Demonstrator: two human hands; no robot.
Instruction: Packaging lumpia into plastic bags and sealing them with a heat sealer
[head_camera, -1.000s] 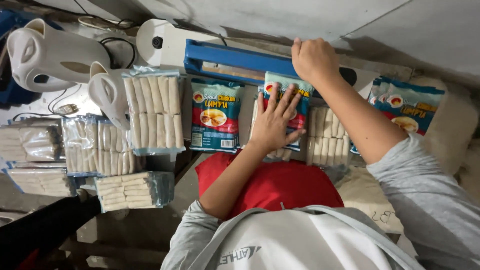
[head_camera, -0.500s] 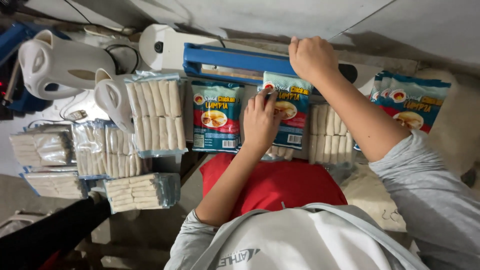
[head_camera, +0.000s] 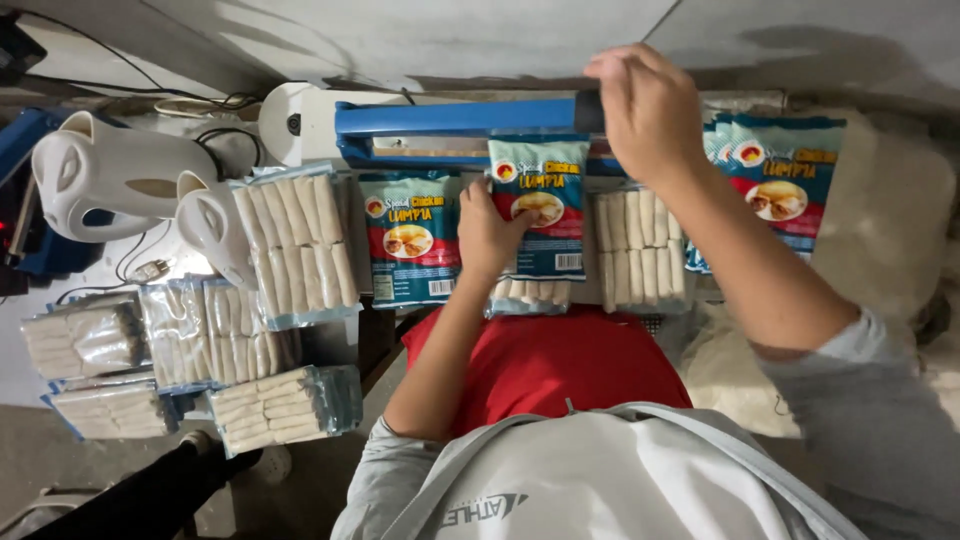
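Your right hand (head_camera: 648, 108) is curled loosely around the black end of the blue sealer arm (head_camera: 455, 118), fingers bent over it. Your left hand (head_camera: 488, 232) is pressed flat-fisted on the left edge of the printed pouch (head_camera: 540, 205), fingers tucked in, holding it against the table (head_camera: 380, 330). The pouch lies straight in front of you with its top edge just under the sealer arm; pale rolls show at its clear bottom end. Just beside it on the left lies a second printed pouch (head_camera: 410, 238), and further left a clear pack of rolls (head_camera: 293, 245) leans against a white kettle (head_camera: 215, 222). A larger white kettle (head_camera: 110, 175) stands behind that, with cables around it. More clear packs (head_camera: 190, 335) are heaped at the table's left end, one (head_camera: 285, 405) nearest you. On the right of the held pouch sits another pack of rolls (head_camera: 642, 250), touching it or nearly so, and beyond your right forearm a fanned stack of printed pouches (head_camera: 780, 185). Your red apron (head_camera: 560, 365) fills the near edge.
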